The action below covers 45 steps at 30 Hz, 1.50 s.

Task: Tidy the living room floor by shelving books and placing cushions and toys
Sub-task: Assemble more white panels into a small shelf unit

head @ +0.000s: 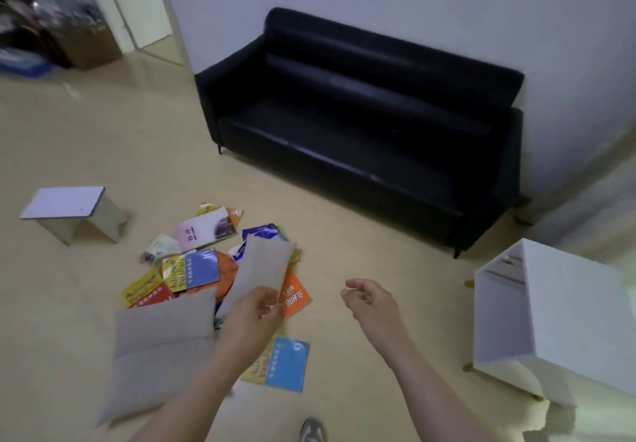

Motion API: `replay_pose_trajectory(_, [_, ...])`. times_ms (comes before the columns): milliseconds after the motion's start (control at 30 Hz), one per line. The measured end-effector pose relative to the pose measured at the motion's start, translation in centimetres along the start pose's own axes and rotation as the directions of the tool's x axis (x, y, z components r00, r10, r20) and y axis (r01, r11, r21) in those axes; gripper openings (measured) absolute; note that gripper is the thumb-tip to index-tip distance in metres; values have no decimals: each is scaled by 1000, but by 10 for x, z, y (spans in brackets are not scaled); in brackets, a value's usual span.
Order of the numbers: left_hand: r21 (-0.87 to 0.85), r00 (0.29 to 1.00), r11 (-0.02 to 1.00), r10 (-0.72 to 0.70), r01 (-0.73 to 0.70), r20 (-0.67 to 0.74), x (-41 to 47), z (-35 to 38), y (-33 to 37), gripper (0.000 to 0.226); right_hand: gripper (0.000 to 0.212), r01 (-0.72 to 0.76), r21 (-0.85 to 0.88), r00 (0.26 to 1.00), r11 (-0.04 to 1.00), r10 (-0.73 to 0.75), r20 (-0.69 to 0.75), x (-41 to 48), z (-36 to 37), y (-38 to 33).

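Observation:
My left hand grips the near edge of a grey cushion, lifted above a heap of colourful books on the floor. A second grey cushion lies flat on the floor to the left, under my left forearm. One blue and yellow book lies apart, close to me. My right hand hovers to the right with fingers loosely curled and holds nothing. An orange book shows just right of my left hand.
A black sofa stands against the wall ahead. A white shelf unit stands at the right. A small white stool stands at the left. Boxes and clutter fill the far left corner. My shoe shows at the bottom.

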State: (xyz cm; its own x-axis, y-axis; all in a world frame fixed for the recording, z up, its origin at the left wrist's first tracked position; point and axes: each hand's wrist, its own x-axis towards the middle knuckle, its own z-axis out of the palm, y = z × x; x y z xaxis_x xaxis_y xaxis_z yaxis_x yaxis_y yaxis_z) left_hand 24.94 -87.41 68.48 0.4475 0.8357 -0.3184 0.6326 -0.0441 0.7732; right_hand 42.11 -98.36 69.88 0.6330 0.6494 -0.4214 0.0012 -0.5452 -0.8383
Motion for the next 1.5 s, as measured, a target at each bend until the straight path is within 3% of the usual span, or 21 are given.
replay_pose_trajectory(333, [-138,972,975,-195,177,-132,-21,-56,-70,14,14,37,-93,980,995,-18,199,11,88,-22])
replay_pose_trajectory(600, [-163,944,962,-252,221,-211,-23,-120,-127,12,16,88,-135,953,987,-44,300,7,176,-42])
replay_pose_trajectory(867, [-124,958,970,-231,211,-172,-9,-227,-208,15,19,39,-114,970,993,-10,243,-16,304,-65])
replay_pose_trajectory(1100, [23,981,986,-162,165,-111,3,-377,-286,21,16,-66,-20,984,998,68,165,-68,451,-103])
replay_pose_trajectory(1500, [-40,987,990,-139,136,-81,61,-466,-321,24,13,-50,1,987,999,49,155,-41,548,-163])
